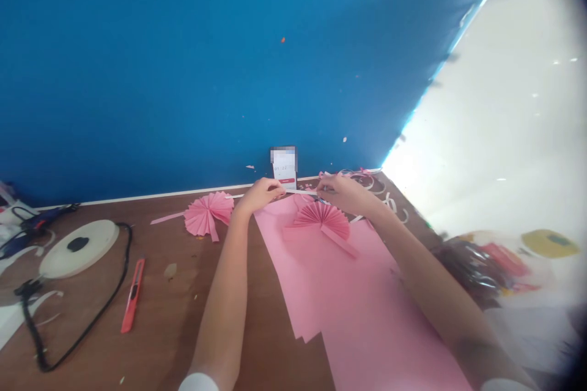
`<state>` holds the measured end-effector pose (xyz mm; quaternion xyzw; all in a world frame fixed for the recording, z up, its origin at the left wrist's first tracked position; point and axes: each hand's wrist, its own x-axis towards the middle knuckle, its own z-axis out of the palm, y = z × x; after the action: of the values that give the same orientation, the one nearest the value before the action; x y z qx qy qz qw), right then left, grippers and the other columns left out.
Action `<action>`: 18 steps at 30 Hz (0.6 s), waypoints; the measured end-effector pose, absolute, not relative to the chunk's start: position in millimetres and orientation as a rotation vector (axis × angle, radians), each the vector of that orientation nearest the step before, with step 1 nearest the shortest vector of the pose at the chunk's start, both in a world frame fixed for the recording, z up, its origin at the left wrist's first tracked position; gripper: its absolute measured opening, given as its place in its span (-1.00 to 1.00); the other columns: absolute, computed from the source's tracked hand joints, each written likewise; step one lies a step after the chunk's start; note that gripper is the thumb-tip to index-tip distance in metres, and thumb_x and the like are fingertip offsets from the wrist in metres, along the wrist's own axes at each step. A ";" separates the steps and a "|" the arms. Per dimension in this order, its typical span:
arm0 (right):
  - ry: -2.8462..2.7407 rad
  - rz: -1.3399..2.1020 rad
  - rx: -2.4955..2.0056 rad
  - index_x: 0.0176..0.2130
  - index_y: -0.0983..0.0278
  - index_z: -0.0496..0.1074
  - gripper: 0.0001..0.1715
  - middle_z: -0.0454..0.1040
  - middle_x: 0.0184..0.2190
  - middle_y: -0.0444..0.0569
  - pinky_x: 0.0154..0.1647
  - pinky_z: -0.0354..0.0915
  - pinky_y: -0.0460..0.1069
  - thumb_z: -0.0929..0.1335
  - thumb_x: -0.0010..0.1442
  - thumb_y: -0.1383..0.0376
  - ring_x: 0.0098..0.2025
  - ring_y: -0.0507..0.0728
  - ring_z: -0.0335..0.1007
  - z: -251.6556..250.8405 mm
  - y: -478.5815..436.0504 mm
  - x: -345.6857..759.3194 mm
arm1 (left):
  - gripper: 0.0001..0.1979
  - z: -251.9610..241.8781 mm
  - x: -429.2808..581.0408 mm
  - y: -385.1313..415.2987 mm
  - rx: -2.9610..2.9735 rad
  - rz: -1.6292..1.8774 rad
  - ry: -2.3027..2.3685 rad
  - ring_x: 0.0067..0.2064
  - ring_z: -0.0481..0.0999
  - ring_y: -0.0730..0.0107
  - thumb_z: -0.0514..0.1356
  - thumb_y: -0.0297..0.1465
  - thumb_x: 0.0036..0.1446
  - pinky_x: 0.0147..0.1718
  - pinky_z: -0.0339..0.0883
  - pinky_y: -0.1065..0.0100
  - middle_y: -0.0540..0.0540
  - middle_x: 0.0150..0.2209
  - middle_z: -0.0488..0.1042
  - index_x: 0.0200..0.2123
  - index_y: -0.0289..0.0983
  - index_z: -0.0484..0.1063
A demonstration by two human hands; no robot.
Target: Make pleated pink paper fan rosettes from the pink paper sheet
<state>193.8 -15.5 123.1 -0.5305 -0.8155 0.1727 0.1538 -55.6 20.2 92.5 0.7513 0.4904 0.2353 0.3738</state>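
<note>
A narrow white strip [301, 192], like tape or paper, runs taut between my two hands. My left hand [259, 197] pinches it near the left, and part of the strip sticks out beyond that hand. At the other end, the fingers of my right hand [346, 194] are closed on it. Below the strip, a pleated pink paper fan [322, 215] with a flat band lies on large pink paper sheets [362, 293]. Left of my left hand is another pleated pink paper piece [202, 215], fanned out, with loose bands.
A phone [285, 168] leans against the blue wall [220, 73]. On the left lie a red utility knife [133, 295], a white disc [80, 248] and a black cable [103, 311]. White strips and scraps [367, 180] sit behind my right hand. Plastic-wrapped items [481, 263] are at the right.
</note>
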 end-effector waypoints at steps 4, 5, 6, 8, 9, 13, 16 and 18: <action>-2.378 0.428 -1.474 -0.37 0.24 0.46 -0.75 0.49 -0.40 -0.06 -0.43 0.04 -0.08 0.22 0.16 0.28 -0.42 0.05 0.29 122.9 -18.4 188.8 | -0.68 87.0 -57.6 22.2 1.915 0.377 1.229 -0.45 0.36 0.43 0.14 -0.15 0.02 -0.49 0.12 0.42 -0.07 -0.44 0.47 -0.46 -0.31 0.47; -2.391 0.425 -1.469 -0.38 0.23 0.45 -0.76 0.49 -0.40 -0.07 -0.44 0.03 -0.08 0.21 0.16 0.28 -0.42 0.04 0.29 123.0 -19.5 187.4 | -0.67 85.4 -58.5 22.7 1.902 0.307 1.237 -0.48 0.34 0.44 0.14 -0.15 0.01 -0.50 0.10 0.41 -0.08 -0.45 0.47 -0.48 -0.31 0.47; -2.400 0.426 -1.472 -0.39 0.23 0.44 -0.76 0.48 -0.40 -0.08 -0.45 0.02 -0.08 0.21 0.16 0.29 -0.43 0.04 0.28 123.0 -20.6 186.0 | -0.66 83.8 -59.7 23.2 1.890 0.252 1.256 -0.51 0.32 0.46 0.14 -0.13 0.00 -0.52 0.08 0.41 -0.08 -0.47 0.46 -0.51 -0.31 0.46; -2.406 0.430 -1.484 -0.38 0.22 0.44 -0.78 0.49 -0.39 -0.10 -0.49 -0.02 -0.09 0.22 0.16 0.29 -0.45 0.02 0.26 122.9 -22.6 183.9 | -0.63 81.2 -62.5 24.6 1.875 0.196 1.333 -0.56 0.26 0.48 0.16 -0.11 -0.02 -0.54 0.05 0.40 -0.08 -0.53 0.44 -0.57 -0.31 0.44; -2.402 0.426 -1.487 -0.37 0.22 0.43 -0.78 0.49 -0.38 -0.09 -0.50 -0.03 -0.09 0.22 0.16 0.29 -0.46 0.02 0.25 122.7 -23.3 183.1 | -0.62 80.3 -63.8 25.3 1.871 0.193 1.391 -0.58 0.24 0.48 0.17 -0.09 -0.03 -0.55 0.03 0.40 -0.07 -0.57 0.42 -0.60 -0.31 0.42; -2.381 0.394 -1.468 -0.34 0.22 0.44 -0.80 0.48 -0.40 -0.08 -0.50 -0.03 -0.09 0.23 0.17 0.29 -0.47 0.02 0.25 122.5 -24.5 180.7 | -0.65 82.5 -59.5 24.4 1.908 0.391 1.453 -0.53 0.30 0.42 0.16 -0.10 0.00 -0.53 0.06 0.41 -0.05 -0.55 0.41 -0.49 -0.28 0.46; -2.377 0.397 -1.433 -0.35 0.23 0.44 -0.79 0.47 -0.42 -0.06 -0.48 -0.02 -0.09 0.23 0.17 0.31 -0.45 0.03 0.26 123.1 -24.1 179.4 | -0.70 89.8 -41.0 18.1 2.000 0.653 1.209 -0.28 0.42 0.34 0.15 -0.15 0.05 -0.37 0.19 0.42 -0.10 -0.25 0.49 -0.28 -0.24 0.48; -2.380 0.412 -1.414 -0.34 0.24 0.45 -0.78 0.47 -0.44 -0.06 -0.47 -0.02 -0.09 0.22 0.16 0.32 -0.45 0.03 0.26 123.8 -23.6 179.3 | -0.69 95.0 -25.4 12.5 2.027 0.660 0.999 -0.14 0.42 0.30 0.16 -0.17 0.06 -0.25 0.22 0.41 -0.13 -0.11 0.46 -0.21 -0.23 0.48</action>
<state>179.3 -23.6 123.8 -0.4979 -0.8378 0.1449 0.1706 -25.4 12.5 95.0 0.7952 0.3917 0.2591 0.3835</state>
